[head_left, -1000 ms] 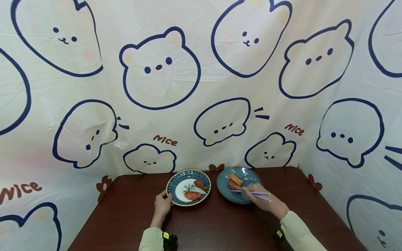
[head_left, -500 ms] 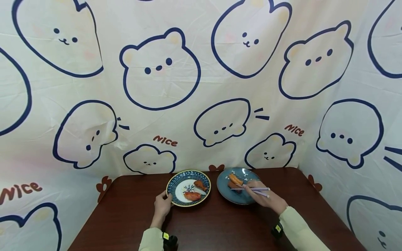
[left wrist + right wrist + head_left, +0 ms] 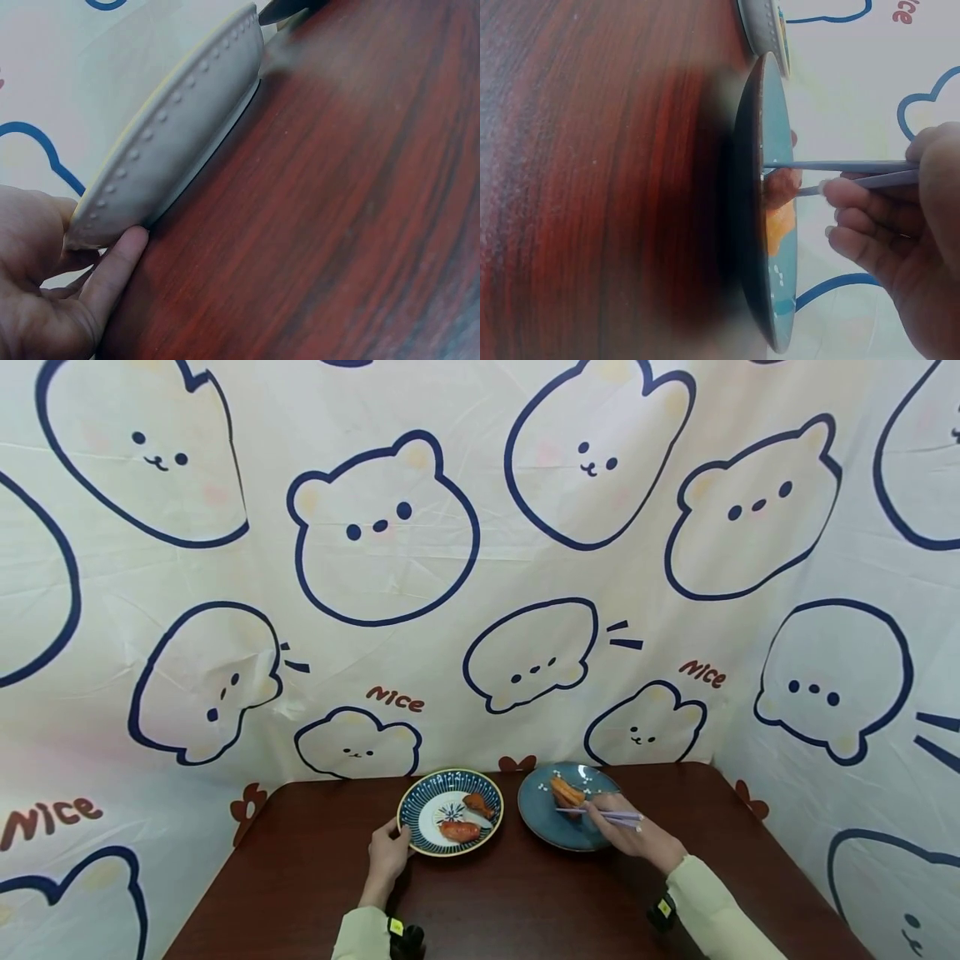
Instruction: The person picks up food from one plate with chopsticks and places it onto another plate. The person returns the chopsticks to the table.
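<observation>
My left hand grips the left edge of a blue-and-white patterned plate with a yellow rim; in the left wrist view, fingers lie against its pale, beaded outer side. A reddish sausage-like piece and a brown drumstick-shaped piece lie on this plate. Over the plain blue plate, my right hand holds a pair of light purple chopsticks. In the right wrist view their tips are at a reddish-brown piece of food. A golden, fried-looking piece lies against it.
Both plates stand side by side near the back edge of a dark brown wooden table. Directly behind it hangs a white cloth printed with cartoon bears, which also closes in both sides.
The chopstick tips have shifted slightly right, and the two food pieces on the blue plate have slid and turned with them. The left hand keeps its place on the patterned plate.
</observation>
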`<state>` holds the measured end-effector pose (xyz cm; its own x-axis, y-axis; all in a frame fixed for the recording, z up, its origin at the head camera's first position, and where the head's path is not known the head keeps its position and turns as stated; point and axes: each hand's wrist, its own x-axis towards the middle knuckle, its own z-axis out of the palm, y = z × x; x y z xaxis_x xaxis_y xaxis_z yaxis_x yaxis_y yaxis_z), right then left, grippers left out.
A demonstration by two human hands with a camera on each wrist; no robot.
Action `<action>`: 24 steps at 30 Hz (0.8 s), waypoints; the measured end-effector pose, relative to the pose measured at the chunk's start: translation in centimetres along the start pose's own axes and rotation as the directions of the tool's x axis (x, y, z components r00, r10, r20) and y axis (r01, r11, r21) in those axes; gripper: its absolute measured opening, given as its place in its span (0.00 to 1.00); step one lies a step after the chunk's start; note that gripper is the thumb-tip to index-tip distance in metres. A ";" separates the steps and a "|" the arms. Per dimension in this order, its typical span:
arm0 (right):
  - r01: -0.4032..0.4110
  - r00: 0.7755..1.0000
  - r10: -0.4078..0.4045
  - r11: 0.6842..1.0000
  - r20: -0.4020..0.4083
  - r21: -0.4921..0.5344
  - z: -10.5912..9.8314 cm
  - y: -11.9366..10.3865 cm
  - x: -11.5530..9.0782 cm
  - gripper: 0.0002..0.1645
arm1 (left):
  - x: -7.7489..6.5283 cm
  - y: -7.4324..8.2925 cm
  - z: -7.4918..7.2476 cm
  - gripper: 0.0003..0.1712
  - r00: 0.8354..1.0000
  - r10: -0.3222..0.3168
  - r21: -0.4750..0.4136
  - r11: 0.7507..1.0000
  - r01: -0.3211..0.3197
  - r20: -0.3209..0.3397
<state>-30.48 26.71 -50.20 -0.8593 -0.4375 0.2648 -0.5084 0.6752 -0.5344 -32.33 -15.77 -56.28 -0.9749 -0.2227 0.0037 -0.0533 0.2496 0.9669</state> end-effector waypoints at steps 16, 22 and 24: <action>-0.081 0.997 0.079 0.991 0.017 0.102 0.3 0.6 -0.2 0.32 | 0.1 -0.1 0.1 0.29 1.000 0.001 -0.009 1.000 -0.001 0.001; -0.012 1.000 0.010 0.997 0.027 0.078 0.5 0.3 0.5 0.30 | 0.0 -0.1 0.2 0.29 1.000 0.012 -0.007 1.000 -0.012 -0.005; 0.002 0.999 -0.005 0.997 0.036 0.080 0.7 0.2 0.7 0.28 | 0.0 -0.1 0.2 0.28 1.000 0.014 -0.009 1.000 -0.014 -0.004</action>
<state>-31.10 26.16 -50.64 -0.8542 -0.4621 0.2382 -0.5042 0.6246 -0.5964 -32.38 -15.63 -56.42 -0.9747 -0.2228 0.0185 -0.0374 0.2438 0.9691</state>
